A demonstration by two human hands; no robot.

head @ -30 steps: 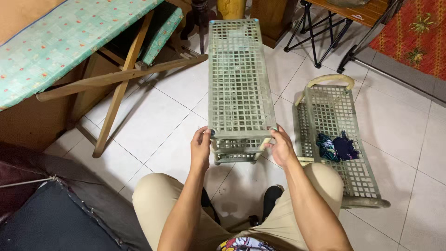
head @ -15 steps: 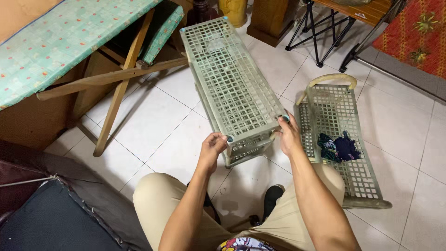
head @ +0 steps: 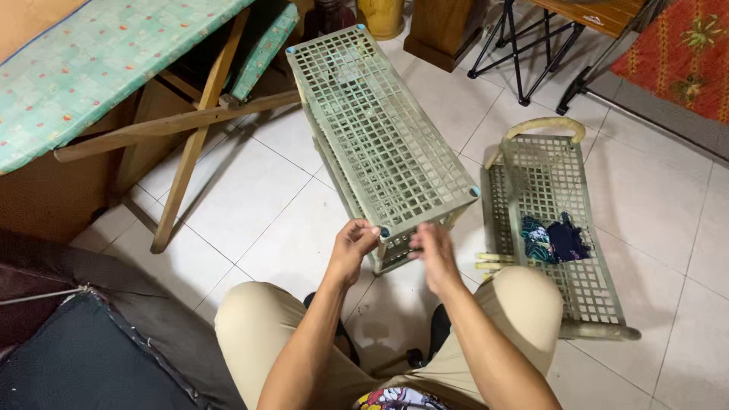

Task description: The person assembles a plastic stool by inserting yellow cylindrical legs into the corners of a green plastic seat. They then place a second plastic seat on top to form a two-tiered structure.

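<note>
A pale green plastic lattice rack [head: 380,129] with stacked shelves stands on the white tiled floor in front of my knees, angled away to the upper left. My left hand [head: 354,244] grips its near left corner post, just under a small blue cap. My right hand [head: 433,249] is blurred and hovers at the rack's near end, off the right corner, fingers loosely curled with nothing in them.
A second lattice tray [head: 562,228] lies on the floor at right, holding a dark crumpled cloth [head: 553,239]. A wooden ironing board [head: 114,61] with a patterned cover stands at left. Folding chair legs [head: 524,53] and a red rug [head: 683,53] are behind. Dark cushions [head: 83,349] sit lower left.
The rack has turned further to the left. My right hand has let go of the rack's right corner and moved inward toward its near end. My left hand keeps its grip.
</note>
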